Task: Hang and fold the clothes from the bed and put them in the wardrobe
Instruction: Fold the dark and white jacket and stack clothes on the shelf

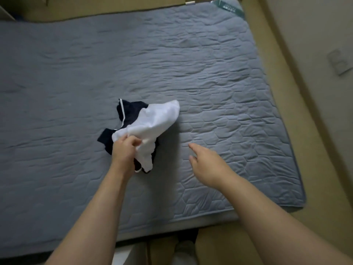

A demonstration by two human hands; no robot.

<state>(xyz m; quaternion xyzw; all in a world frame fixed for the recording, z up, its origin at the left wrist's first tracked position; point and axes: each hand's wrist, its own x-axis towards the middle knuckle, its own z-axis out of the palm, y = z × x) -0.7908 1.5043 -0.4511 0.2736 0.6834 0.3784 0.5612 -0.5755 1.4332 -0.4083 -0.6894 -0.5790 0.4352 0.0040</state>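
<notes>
– Your left hand (124, 150) grips the white part of the garment (156, 116), fingers curled into the bunch. Your right hand (207, 166) is empty, fingers straight, hovering just right of it over the mattress (210, 73).
– Where's the piece exactly?
– Crumpled, mid-mattress toward your edge, white over navy with white piping. It looks lifted at your grip, with the rest on the mattress. Can't tell what kind of garment it is.
– So what now?
– My read: you need a second grip point. Take the right hand to the far white end and find a hem or seam, not a fistful. Draw both hands apart and shake it flat before you decide fold or hang.
– Risk?
– Layers look tangled. Fold the wad as is and you likely get a lump. Wardrobe isn't in view, so finish the fold on the mattress first.
</notes>
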